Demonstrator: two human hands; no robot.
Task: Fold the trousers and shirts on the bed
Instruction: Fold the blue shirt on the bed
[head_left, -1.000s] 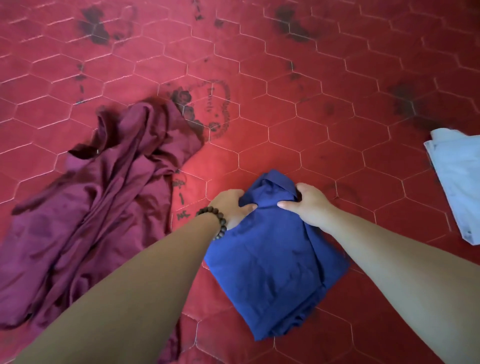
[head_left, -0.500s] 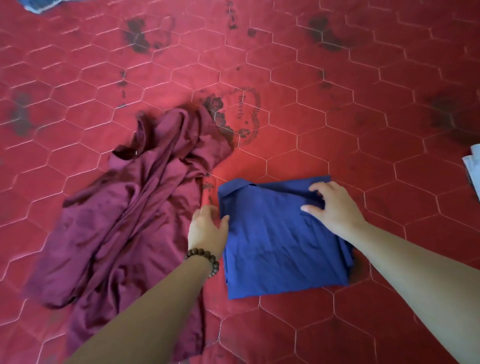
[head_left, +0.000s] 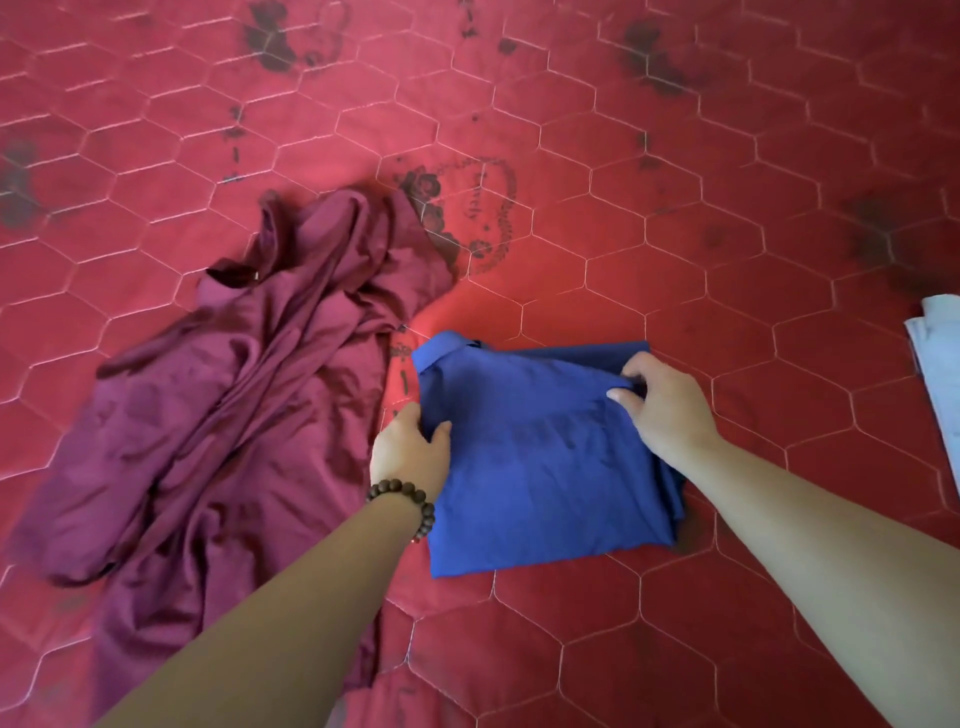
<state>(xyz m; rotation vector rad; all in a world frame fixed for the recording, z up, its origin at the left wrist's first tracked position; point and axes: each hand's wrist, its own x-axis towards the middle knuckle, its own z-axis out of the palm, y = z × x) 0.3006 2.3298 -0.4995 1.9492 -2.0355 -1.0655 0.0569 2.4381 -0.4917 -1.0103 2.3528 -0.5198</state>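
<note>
Since half a second earlier the left hand (head_left: 410, 457) has been brought onto the left edge of the blue shirt (head_left: 540, 467), and the right hand (head_left: 665, 410) has been drawn from a flat press into a pinch near the far right corner. Item: blue shirt, folded to a compact rectangle, collar at the far left corner, laid on the red quilted bed cover (head_left: 675, 234), near centre. Left hand: edge gripped, thumb on top, fingers tucked beneath; a beaded bracelet (head_left: 402, 501) is worn at the wrist. Right hand: fingers curled and closed on a raised tuck of the top layer. Item: maroon garment (head_left: 223, 431), unfolded and rumpled, laid to the left, its right edge just beside the shirt. Item: pale garment (head_left: 940, 374), at the right border, well apart, only partly seen. Step in hand, as judged: the shirt's fold is being finished and squared. Next move, as judged: the pinched tuck is to be smoothed flat without the stacked layers at the right edge being pulled askew; thereafter the shirt is to be set aside and the maroon garment spread out for folding.
</note>
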